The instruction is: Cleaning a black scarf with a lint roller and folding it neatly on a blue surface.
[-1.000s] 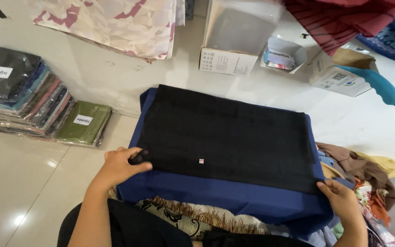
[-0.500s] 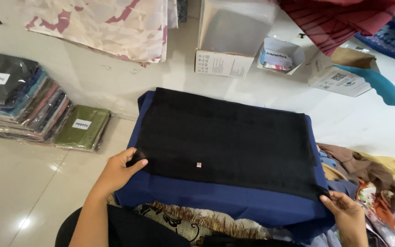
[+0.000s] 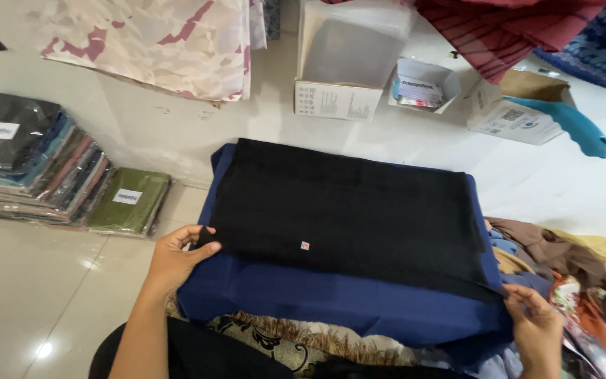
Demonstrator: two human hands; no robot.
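White tiled floor [image 3: 50, 295] — both hands' fingers pinch black cloth [image 3: 345, 210] corners; right hand [image 3: 538, 326] partly cut off.

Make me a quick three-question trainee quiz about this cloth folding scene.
1. True or false: the black cloth lies on top of the blue cloth.
2. Which corners of the black cloth do the left hand and right hand pinch?
3. What colour is the single wrapped packet beside the stack of packets: A red, B green, C white?

Key: 1 true. 2 the two near corners. 3 B.
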